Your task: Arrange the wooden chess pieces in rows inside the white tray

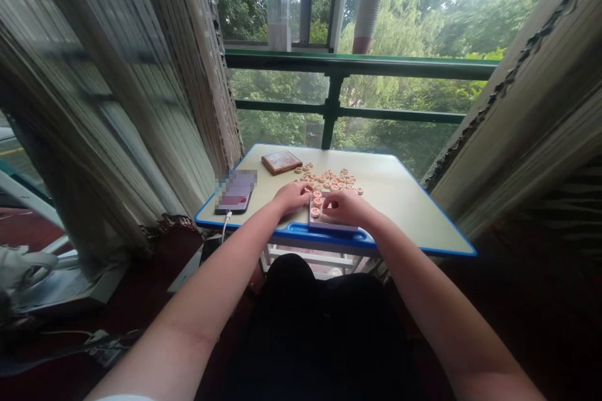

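Seen at the near edge of a pale table (414, 213) with blue trim: a shallow open tray (333, 223), just behind a blue molded groove (296, 229); inside it, along the left side, a short column of round pieces (317, 202) with red markings, one behind another; beyond the tray, toward the table's middle, a loose scatter of similar round pieces (328, 184), some touching or overlapping, a few just beside the left hand (294, 196); that hand palm down at the tray's far left corner, fingers bent and close together, tips near the rearmost piece of the column; right hand (348, 205) over the right part of the tray, fingers curled, thumb and forefinger bent toward the column; too small and shaded to say for certain whether either set of fingertips is clamped on a piece, so cannot tell.

Behind the left hand, near the far left of the table, a flat brown box (281, 164) with a pale printed top; at the left edge, a phone (232, 202), partly pixelated, with a white cable (226, 223) running down off the table; past the far edge, a green railing (362, 64) before windows and trees (404, 25); to either side, hanging curtains (155, 44); below, a dark-clothed lap (324, 332).
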Tool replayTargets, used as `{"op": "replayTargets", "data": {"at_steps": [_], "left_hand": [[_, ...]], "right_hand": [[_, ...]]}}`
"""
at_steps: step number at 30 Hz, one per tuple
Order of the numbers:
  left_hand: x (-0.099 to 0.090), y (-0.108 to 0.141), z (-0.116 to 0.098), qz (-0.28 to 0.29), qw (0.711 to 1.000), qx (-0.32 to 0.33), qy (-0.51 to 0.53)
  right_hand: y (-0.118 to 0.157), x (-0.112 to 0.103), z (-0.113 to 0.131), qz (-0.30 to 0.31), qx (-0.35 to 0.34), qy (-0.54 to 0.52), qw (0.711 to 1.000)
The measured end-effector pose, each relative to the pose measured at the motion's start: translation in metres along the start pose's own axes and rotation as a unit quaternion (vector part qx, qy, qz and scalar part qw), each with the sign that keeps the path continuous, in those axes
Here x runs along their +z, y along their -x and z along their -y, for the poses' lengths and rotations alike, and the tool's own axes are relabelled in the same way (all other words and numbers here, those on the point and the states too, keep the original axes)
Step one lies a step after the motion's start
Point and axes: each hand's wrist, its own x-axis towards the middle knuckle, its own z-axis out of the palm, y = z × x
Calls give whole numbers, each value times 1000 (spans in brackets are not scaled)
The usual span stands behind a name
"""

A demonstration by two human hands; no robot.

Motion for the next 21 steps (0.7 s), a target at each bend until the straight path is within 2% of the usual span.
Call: {"op": "replayTargets", "data": {"at_steps": [4, 21], "left_hand": [[1, -1, 1, 0, 1000, -1, -1], [3, -4, 5, 2, 999, -7, 47]], "right_hand": [[-6, 0, -4, -28, 17, 31, 999], [-18, -1, -5, -13, -3, 56, 998]]}}
